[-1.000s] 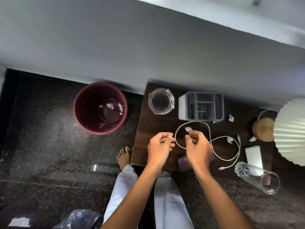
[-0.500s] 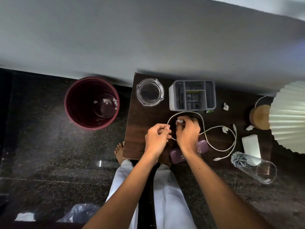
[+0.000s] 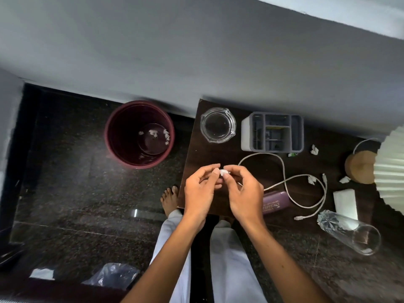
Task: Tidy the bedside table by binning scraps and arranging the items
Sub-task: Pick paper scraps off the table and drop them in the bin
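Note:
A small white paper scrap (image 3: 223, 172) is pinched in the fingertips of my right hand (image 3: 243, 193) above the dark wooden bedside table (image 3: 196, 154). My left hand (image 3: 202, 190) is right beside it, thumb and fingers curled, touching the scrap from the left. A maroon bin (image 3: 139, 134) stands on the floor left of the table with several white scraps inside. More scraps lie on the table: one (image 3: 314, 149) right of the grey organiser, one (image 3: 311, 179) on the cable, one (image 3: 344, 179) by the lamp base.
On the table are a glass ashtray (image 3: 218, 125), a grey organiser (image 3: 272, 134), a white cable (image 3: 290, 182), a purple case (image 3: 274, 201), a white pad (image 3: 345, 203), a glass (image 3: 349, 231) lying on its side, and a pleated lamp (image 3: 391, 169) on a wooden base (image 3: 359, 169). My bare foot (image 3: 170, 200) is by the table corner.
My right hand picked the scrap up from inside the cable loop and lifted it toward me; the left hand came to meet it.

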`<state>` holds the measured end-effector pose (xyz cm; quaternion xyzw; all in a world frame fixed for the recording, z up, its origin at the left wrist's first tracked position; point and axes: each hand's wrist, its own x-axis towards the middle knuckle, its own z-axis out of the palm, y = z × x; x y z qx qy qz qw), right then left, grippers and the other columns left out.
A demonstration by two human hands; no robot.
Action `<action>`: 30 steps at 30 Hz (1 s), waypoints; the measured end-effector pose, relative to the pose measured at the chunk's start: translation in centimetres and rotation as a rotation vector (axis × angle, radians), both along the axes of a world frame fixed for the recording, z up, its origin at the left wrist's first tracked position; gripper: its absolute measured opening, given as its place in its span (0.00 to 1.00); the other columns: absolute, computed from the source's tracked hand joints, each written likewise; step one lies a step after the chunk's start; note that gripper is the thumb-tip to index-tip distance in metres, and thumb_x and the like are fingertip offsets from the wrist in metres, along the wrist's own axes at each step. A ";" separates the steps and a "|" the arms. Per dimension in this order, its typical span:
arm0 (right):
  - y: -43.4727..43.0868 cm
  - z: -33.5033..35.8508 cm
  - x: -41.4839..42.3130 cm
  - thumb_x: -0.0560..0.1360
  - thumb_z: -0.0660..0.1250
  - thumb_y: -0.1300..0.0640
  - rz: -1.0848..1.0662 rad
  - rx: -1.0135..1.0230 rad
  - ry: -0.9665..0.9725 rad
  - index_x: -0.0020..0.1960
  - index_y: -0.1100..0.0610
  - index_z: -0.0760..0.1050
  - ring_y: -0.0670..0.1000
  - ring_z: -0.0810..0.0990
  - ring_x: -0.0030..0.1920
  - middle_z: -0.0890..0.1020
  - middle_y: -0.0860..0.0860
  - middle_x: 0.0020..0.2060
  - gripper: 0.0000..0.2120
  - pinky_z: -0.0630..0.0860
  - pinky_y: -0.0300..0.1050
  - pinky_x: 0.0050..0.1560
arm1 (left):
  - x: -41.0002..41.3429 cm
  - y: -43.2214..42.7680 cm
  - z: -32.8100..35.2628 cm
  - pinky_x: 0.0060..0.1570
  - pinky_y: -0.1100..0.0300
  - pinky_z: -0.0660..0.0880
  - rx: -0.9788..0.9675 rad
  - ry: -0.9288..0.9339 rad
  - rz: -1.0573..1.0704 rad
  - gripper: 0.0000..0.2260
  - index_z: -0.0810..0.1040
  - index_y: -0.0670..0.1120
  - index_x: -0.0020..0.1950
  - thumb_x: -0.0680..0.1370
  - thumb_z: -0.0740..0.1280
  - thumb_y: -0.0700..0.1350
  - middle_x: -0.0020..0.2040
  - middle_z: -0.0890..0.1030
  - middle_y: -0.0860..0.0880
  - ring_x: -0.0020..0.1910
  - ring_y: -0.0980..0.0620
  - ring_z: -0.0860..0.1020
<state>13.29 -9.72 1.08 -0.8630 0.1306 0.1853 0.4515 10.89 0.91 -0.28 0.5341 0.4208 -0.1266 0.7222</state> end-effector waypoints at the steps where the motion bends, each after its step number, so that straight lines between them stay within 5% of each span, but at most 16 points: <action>1: 1.1 -0.1 0.0 0.78 0.69 0.58 0.027 0.006 -0.008 0.52 0.50 0.82 0.41 0.83 0.49 0.84 0.43 0.46 0.06 0.80 0.39 0.52 | -0.2 0.9 0.1 0.48 0.60 0.81 0.016 -0.006 0.017 0.07 0.85 0.47 0.56 0.81 0.69 0.41 0.49 0.88 0.46 0.47 0.53 0.86; 4: 4.4 -0.8 0.3 0.77 0.68 0.59 0.094 0.017 -0.013 0.51 0.50 0.82 0.42 0.83 0.49 0.85 0.43 0.45 0.07 0.79 0.41 0.54 | -0.7 3.9 0.1 0.48 0.62 0.81 0.064 -0.003 0.054 0.07 0.86 0.46 0.53 0.79 0.71 0.38 0.48 0.88 0.47 0.47 0.53 0.86; 10: 11.5 -2.6 1.1 0.78 0.69 0.58 0.082 0.098 0.102 0.53 0.52 0.82 0.38 0.82 0.47 0.85 0.44 0.44 0.06 0.72 0.22 0.45 | -0.4 10.0 -1.7 0.47 0.63 0.79 0.074 0.100 0.196 0.07 0.85 0.48 0.49 0.78 0.72 0.37 0.47 0.88 0.44 0.48 0.51 0.86; 18: 18.8 -5.6 2.7 0.79 0.67 0.57 0.097 0.083 0.151 0.58 0.53 0.81 0.44 0.81 0.54 0.85 0.46 0.50 0.09 0.76 0.31 0.53 | 1.0 15.4 -4.3 0.57 0.56 0.82 0.108 0.180 0.387 0.06 0.83 0.49 0.52 0.78 0.72 0.39 0.50 0.87 0.47 0.50 0.53 0.86; 22: 20.5 -7.0 3.0 0.80 0.66 0.60 0.077 0.079 0.189 0.62 0.52 0.79 0.50 0.79 0.59 0.83 0.46 0.49 0.12 0.74 0.27 0.48 | 1.7 16.9 -4.9 0.51 0.59 0.83 0.144 0.206 0.430 0.07 0.82 0.45 0.55 0.79 0.70 0.36 0.50 0.87 0.45 0.46 0.54 0.86; 26: 20.9 -7.0 2.9 0.80 0.65 0.62 0.088 0.088 0.198 0.62 0.51 0.78 0.51 0.79 0.58 0.82 0.43 0.46 0.13 0.79 0.42 0.58 | 1.8 17.6 -5.2 0.41 0.67 0.80 0.136 0.209 0.456 0.07 0.81 0.47 0.53 0.80 0.69 0.36 0.50 0.86 0.45 0.44 0.55 0.86; 30: 19.7 -5.9 2.3 0.80 0.66 0.61 0.040 0.127 0.189 0.62 0.53 0.79 0.46 0.83 0.52 0.84 0.48 0.50 0.12 0.78 0.28 0.47 | 1.5 17.0 -4.3 0.44 0.66 0.80 0.103 0.197 0.436 0.07 0.82 0.45 0.55 0.80 0.68 0.36 0.49 0.86 0.46 0.46 0.54 0.86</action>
